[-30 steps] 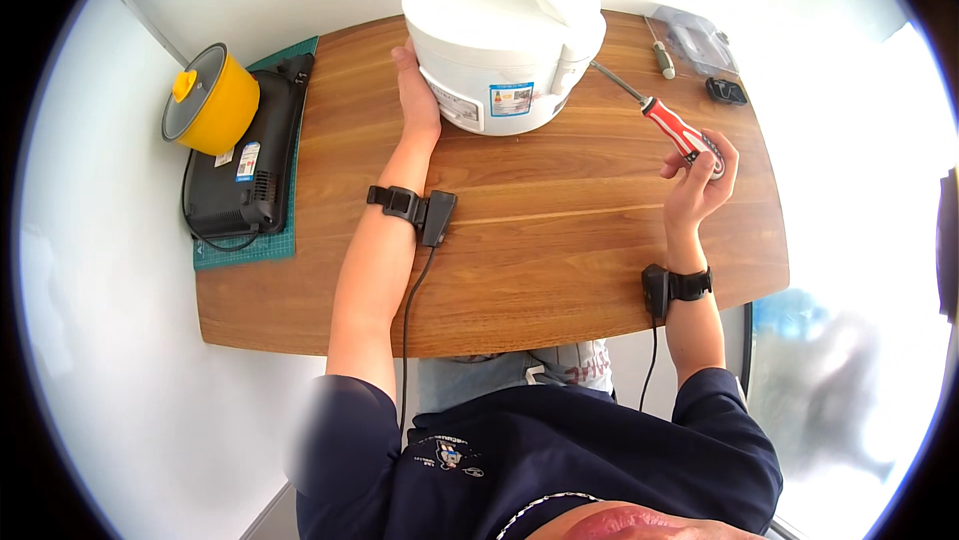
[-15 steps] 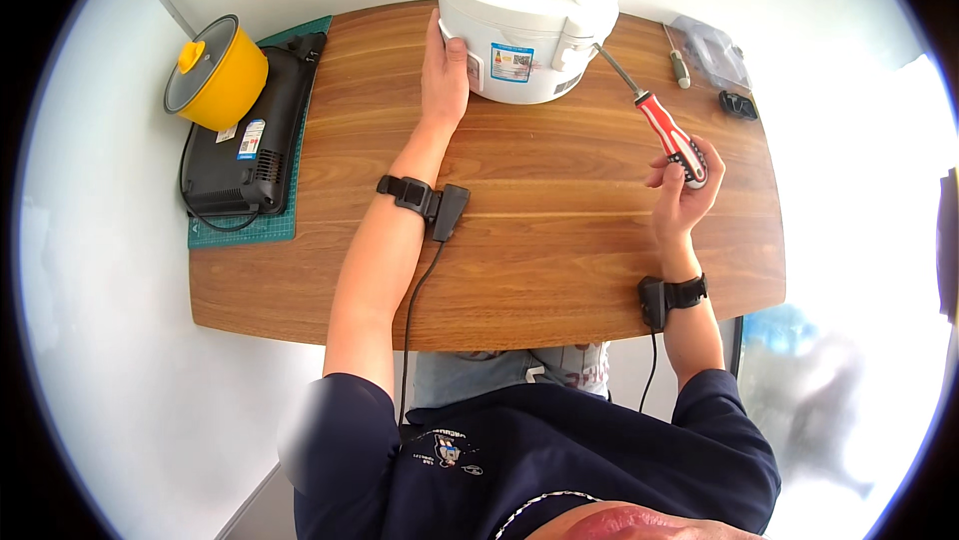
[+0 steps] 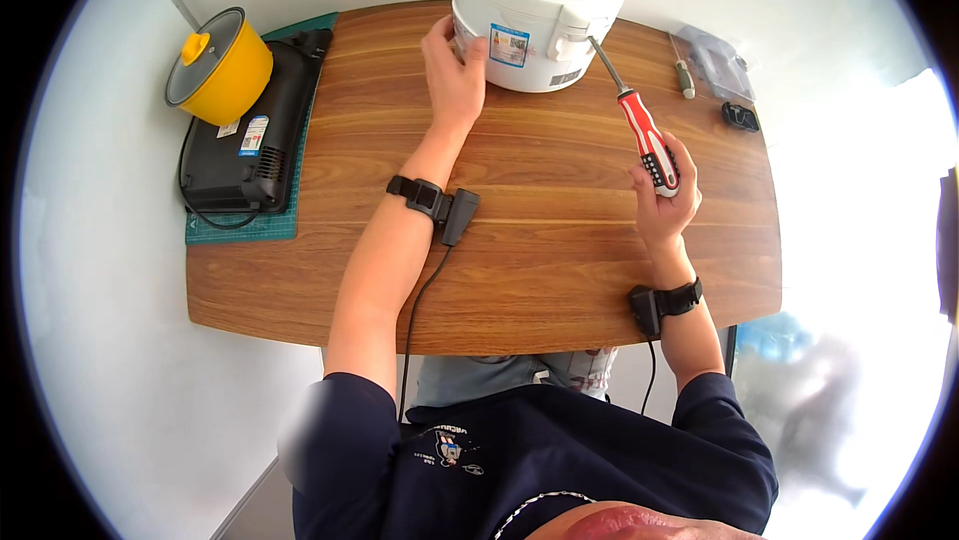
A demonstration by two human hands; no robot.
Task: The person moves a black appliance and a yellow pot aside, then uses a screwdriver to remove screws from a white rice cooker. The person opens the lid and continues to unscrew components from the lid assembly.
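Observation:
A white rice cooker [image 3: 539, 68] with a carrying handle on its lid stands at the table's far side, its top partly cut off by the picture's edge. Against its left side my left hand [image 3: 457, 75] grips the body, thumb toward the front and some fingertips hidden. My right hand [image 3: 667, 192] is closed around the red, white and black handle of a screwdriver [image 3: 641, 130]. The metal shaft slants up and left, and its tip meets the cooker beside the front latch [image 3: 571, 28]. Whether the tip sits in a gap there, I cannot tell.
At the far left, a yellow pot [image 3: 232, 70] with a glass lid stands on a black appliance [image 3: 225, 175] over a green cutting mat [image 3: 270, 230]. To the far right lie a clear plastic case [image 3: 717, 62], a thin tool with a pale handle [image 3: 684, 80] and a small black object [image 3: 739, 116].
The rice cooker has shifted and tilted slightly, its label and latch now higher. My right hand has moved left and slightly down, with the screwdriver more upright. My left hand has moved slightly right.

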